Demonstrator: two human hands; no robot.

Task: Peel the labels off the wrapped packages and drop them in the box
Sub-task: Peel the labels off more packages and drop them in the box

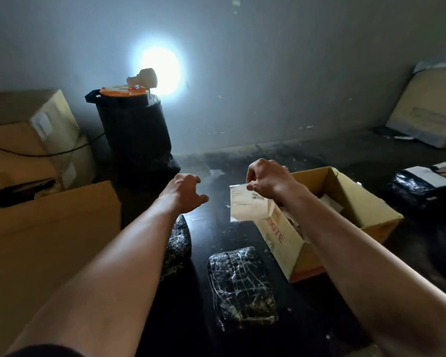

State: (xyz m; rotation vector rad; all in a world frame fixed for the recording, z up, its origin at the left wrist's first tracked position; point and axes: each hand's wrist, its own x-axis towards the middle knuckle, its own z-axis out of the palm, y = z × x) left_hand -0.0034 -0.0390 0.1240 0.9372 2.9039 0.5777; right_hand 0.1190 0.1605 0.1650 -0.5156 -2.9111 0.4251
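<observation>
White paper is hanging from your right hand point(265, 181): you are pinching the peeled label point(247, 206) by its top edge between thumb and fingers, and it is dangling flat, its long side running downward, just in front of the open cardboard box point(355, 199). Your left hand point(186, 193) is hovering empty beside it, fingers spread and curled, gripping nothing. The relation that matters: the label is sitting at the box's near-left corner, not yet over the opening, which lies to the right and slightly beyond. I judge you are needing a short carry rightward before letting go. Lower down, two wrapped packages are lying on the dark floor, one between your forearms point(241, 284), another partly hidden under your left arm point(178, 240).
</observation>
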